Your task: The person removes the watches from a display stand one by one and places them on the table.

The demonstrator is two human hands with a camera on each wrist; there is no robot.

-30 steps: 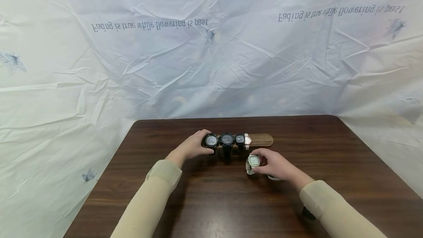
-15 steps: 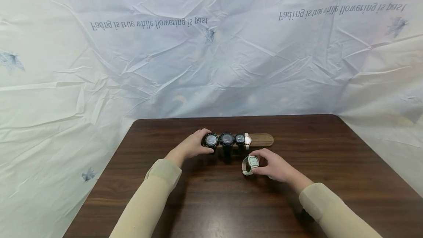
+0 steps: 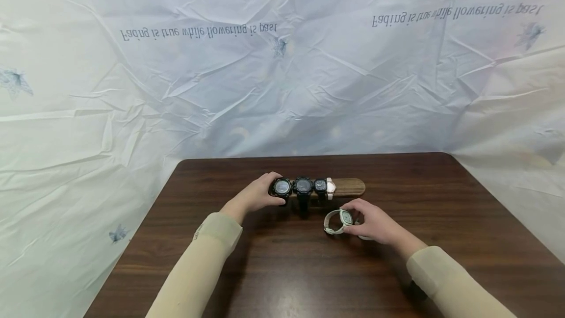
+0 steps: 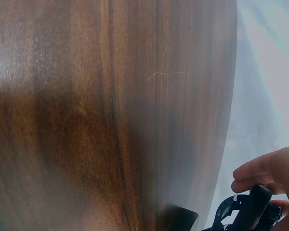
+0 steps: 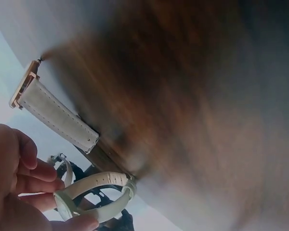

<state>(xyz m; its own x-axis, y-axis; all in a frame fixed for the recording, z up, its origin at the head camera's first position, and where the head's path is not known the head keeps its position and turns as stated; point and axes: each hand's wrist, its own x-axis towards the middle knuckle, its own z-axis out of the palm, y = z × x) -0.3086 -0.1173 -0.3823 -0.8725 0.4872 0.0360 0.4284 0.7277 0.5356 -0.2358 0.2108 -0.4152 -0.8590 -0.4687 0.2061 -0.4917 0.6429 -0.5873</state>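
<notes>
Crinkled pale sheeting printed with butterflies hangs behind a dark brown wooden desk (image 3: 265, 269), where a long rounded wooden watch bar (image 3: 350, 186) already carries three black round-faced watches (image 3: 302, 186) and a pale pink-strapped one (image 3: 330, 188), its right end bare. The left hand (image 3: 256, 195) curls its grip round the leftmost black watch. The right hand (image 3: 372, 222) pinches a pale green buckled-strap watch (image 3: 337, 221) just in front of the bar; by my reading it is the one not mounted.
</notes>
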